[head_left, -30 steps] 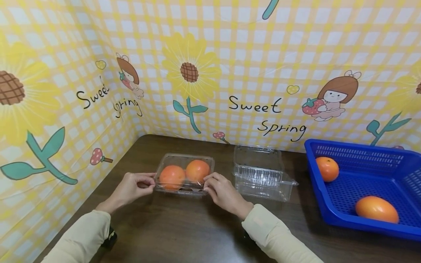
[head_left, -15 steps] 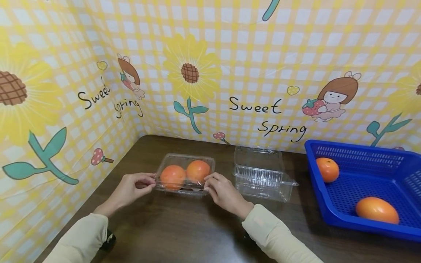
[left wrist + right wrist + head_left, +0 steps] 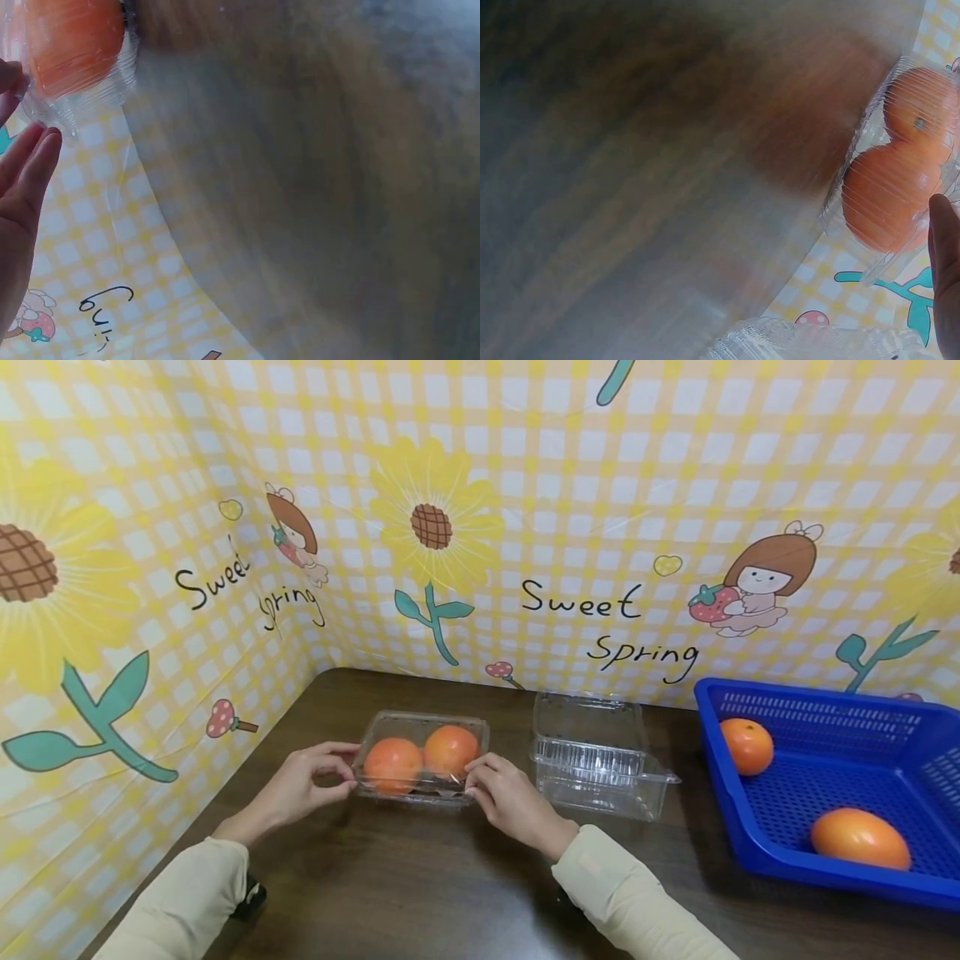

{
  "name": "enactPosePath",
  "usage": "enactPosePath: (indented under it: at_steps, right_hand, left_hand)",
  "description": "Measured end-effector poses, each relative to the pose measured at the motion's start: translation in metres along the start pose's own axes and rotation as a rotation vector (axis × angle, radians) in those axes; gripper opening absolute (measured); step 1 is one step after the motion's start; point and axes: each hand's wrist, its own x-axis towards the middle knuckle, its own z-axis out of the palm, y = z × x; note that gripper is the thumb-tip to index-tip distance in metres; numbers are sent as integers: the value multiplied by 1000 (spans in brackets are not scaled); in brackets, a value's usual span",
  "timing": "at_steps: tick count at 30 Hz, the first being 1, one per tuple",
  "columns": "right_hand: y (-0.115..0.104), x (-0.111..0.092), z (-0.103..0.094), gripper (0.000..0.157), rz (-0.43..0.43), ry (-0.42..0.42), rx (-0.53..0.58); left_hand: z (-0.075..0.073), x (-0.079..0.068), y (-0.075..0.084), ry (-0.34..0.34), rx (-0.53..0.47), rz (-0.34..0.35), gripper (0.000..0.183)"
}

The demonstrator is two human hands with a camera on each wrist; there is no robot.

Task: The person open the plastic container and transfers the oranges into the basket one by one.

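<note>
Item inspected: a clear plastic clamshell box, resting on the dark brown wood-grain desk between the left grip and the right grip. The box is rectangular and transparent, with ribbed side walls and bright reflections along the front edge; its lid lies over the contents.

Contents: two round oranges, glossy and reddish-orange, side by side. The left orange is nearer the left grip, the right orange just beyond the right grip's fingertips. In the right wrist view one shows a small greenish stem mark.

Left grip: thumb and fingers spread apart, tips at the box's left end. Right grip: fingers curled, pinching the front right corner.

Surroundings: just beyond and to the right of the right grip stand further clear plastic boxes; their exact number cannot be told. Well to the right of that grip is a blue plastic basket with perforated sides, holding a round orange-coloured fruit and a smooth oval one.
</note>
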Motion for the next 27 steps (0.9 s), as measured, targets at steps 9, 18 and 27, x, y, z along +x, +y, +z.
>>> enactPosePath:
  at_steps: [9, 18, 27]
  right_hand:
    - [1, 0, 2, 6, -8, 12, 1]
    - [3, -1, 2, 7, -28, 36, 3]
    - [4, 1, 0, 7, -28, 19, 20]
  left_hand:
    - [1, 1, 0, 21, 48, 49, 22]
    - [6, -2, -2, 117, 21, 163, 16]
    - [-1, -1, -4, 61, 14, 146, 15]
